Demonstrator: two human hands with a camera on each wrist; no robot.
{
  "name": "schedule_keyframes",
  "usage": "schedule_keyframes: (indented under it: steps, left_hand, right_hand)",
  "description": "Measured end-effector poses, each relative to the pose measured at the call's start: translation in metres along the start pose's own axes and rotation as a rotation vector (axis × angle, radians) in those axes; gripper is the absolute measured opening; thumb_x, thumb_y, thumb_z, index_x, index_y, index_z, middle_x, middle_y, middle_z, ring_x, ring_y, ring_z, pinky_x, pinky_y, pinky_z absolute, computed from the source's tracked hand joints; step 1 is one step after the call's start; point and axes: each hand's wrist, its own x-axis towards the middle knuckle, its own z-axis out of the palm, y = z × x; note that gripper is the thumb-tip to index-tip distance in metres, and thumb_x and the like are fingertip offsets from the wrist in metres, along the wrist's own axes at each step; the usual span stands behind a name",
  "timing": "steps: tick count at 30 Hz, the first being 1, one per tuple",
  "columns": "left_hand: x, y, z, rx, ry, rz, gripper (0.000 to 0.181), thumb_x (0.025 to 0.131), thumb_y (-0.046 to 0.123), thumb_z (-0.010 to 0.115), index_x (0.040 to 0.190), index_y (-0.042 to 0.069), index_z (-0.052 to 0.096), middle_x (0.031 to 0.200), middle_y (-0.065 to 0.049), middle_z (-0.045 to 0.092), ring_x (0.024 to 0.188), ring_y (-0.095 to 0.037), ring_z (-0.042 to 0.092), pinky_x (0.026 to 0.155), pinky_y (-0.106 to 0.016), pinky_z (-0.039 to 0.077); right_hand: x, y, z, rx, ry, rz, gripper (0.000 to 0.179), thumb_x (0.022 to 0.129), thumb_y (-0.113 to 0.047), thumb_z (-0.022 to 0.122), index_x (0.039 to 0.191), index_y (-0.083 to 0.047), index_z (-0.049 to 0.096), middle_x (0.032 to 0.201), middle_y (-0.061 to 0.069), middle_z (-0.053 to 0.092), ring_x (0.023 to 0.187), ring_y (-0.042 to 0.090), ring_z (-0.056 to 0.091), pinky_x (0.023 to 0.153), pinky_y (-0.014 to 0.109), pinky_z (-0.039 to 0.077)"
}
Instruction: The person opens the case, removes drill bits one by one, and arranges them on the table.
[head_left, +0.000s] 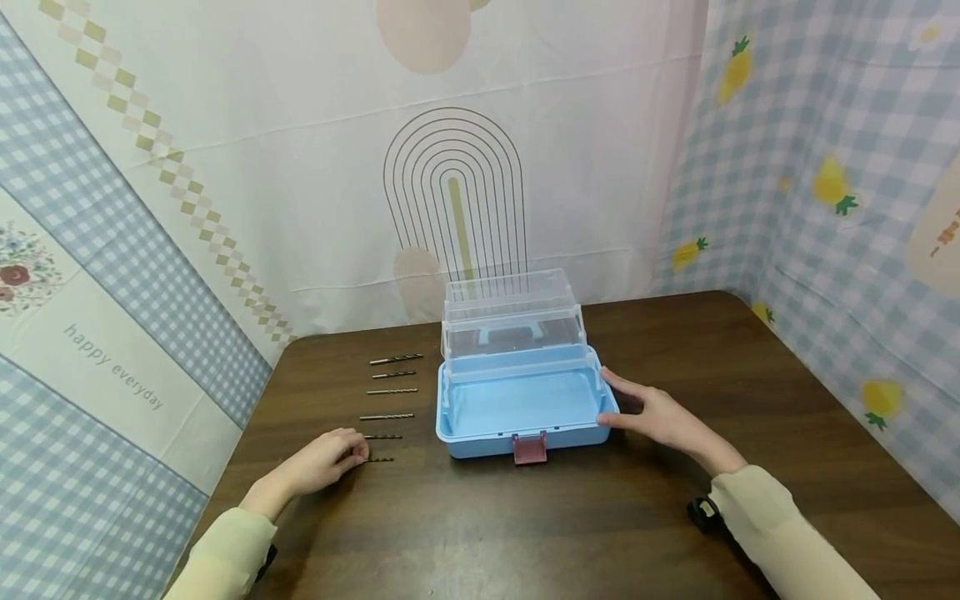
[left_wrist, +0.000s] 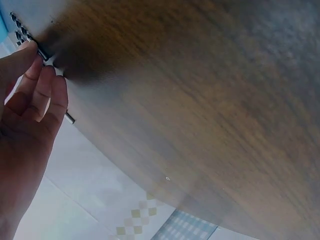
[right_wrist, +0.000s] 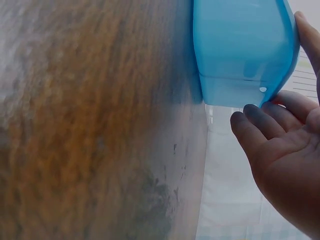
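My left hand (head_left: 326,460) is low at the left of the table. Its thumb and fingers pinch the shank end of the nearest drill bit (head_left: 381,459), which is partly hidden by the fingers. In the left wrist view, a dark bit (left_wrist: 43,53) shows at the fingertips. Several more drill bits (head_left: 386,417) lie in a column beyond it, tips toward the box. A light blue toolbox (head_left: 525,404) stands open in the middle. My right hand (head_left: 651,412) holds its right side, thumb and index finger at the rim; the other fingertips hang by the outer wall (right_wrist: 235,92).
The toolbox's clear lid (head_left: 517,321) stands raised at the back. A pinkish-brown latch (head_left: 530,448) hangs down at the front. The dark wooden table (head_left: 480,533) meets a printed cloth (head_left: 337,208) at the back, with checked cloth on both sides.
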Motion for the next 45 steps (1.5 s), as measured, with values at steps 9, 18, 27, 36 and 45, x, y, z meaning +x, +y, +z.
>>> schedule_keyframes:
  steps: [9,18,27,36,45]
  left_hand:
    - [-0.001,0.001,0.001,0.028,0.013,-0.002,0.013,0.094,0.003,0.069,0.092,0.014,0.063,0.087,0.009,0.054,0.078,-0.005,0.050,0.067,-0.028,0.047]
    - [-0.003,0.005,-0.001,0.069,0.014,-0.023,0.015,0.092,0.001,0.070,0.091,0.014,0.062,0.087,0.010,0.054,0.079,-0.006,0.051,0.068,-0.031,0.049]
    - [-0.009,0.005,0.002,0.079,0.025,-0.035,0.015,0.091,0.001,0.071,0.092,0.014,0.063,0.088,0.009,0.055,0.079,-0.006,0.052,0.069,-0.031,0.050]
    - [-0.011,0.009,-0.002,0.054,0.049,-0.030,0.014,0.089,0.002,0.073,0.093,0.012,0.064,0.090,0.006,0.058,0.081,-0.011,0.057,0.070,-0.034,0.051]
    - [-0.012,0.006,-0.014,0.047,0.074,-0.081,0.011,0.094,0.012,0.072,0.104,0.011,0.071,0.099,0.004,0.064,0.091,-0.017,0.064,0.079,-0.039,0.055]
  right_hand:
    - [0.001,-0.002,0.001,0.002,0.004,0.004,0.089,0.091,-0.053,0.070,0.161,-0.020,0.026,0.163,0.017,0.024,0.147,0.045,0.023,0.110,0.071,0.025]
    - [0.001,-0.001,0.004,0.014,0.003,0.003,0.089,0.091,-0.054,0.070,0.161,-0.021,0.026,0.164,0.016,0.023,0.148,0.045,0.022,0.110,0.071,0.025]
    - [0.002,-0.002,0.005,-0.011,-0.003,0.008,0.089,0.091,-0.055,0.069,0.161,-0.023,0.025,0.164,0.017,0.023,0.147,0.046,0.024,0.108,0.072,0.026]
    - [0.002,-0.003,0.006,-0.022,0.002,0.001,0.089,0.091,-0.056,0.069,0.161,-0.021,0.026,0.163,0.017,0.024,0.147,0.046,0.024,0.109,0.072,0.026]
    - [0.003,-0.005,0.004,-0.072,0.036,-0.065,0.089,0.088,-0.058,0.070,0.159,-0.020,0.032,0.161,0.014,0.031,0.146,0.041,0.030,0.110,0.066,0.032]
